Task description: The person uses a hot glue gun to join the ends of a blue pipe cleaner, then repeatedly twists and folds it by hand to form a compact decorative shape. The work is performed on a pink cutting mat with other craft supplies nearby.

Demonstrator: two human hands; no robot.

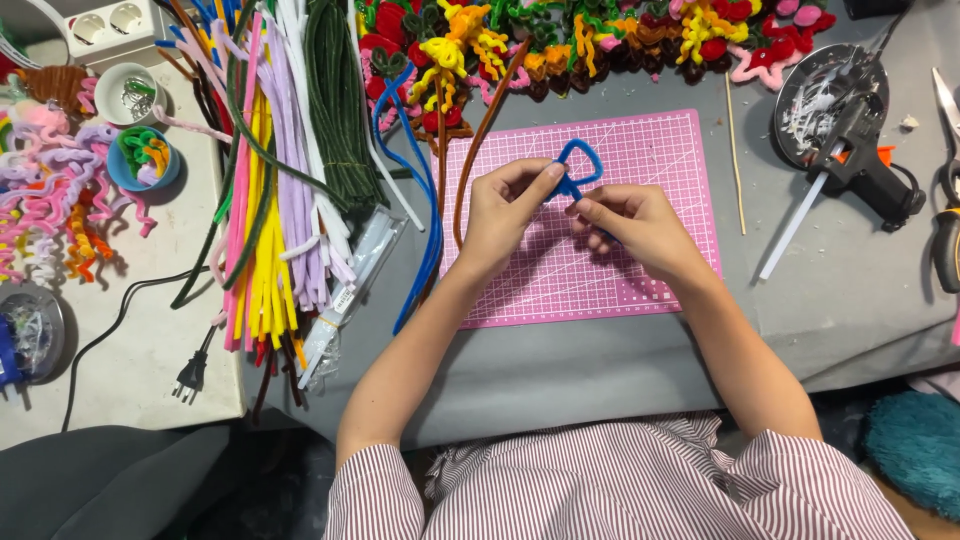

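A blue pipe cleaner [582, 158] bent into a small loop stands over a pink cutting mat [670, 160]. My left hand [505, 210] pinches the loop's lower crossing from the left. On the right, my right hand [635, 222] grips the same crossing with its fingertips. Both hands hover above the mat's middle, touching each other at the twisted spot.
A pile of straight pipe cleaners [270, 170] lies left of the mat. Finished pipe-cleaner flowers [560, 40] line the far edge. A black glue gun [865, 165] and a metal dish [815, 95] sit at right, scissors [948, 130] at the right edge. A loose plug [192, 378] lies at left.
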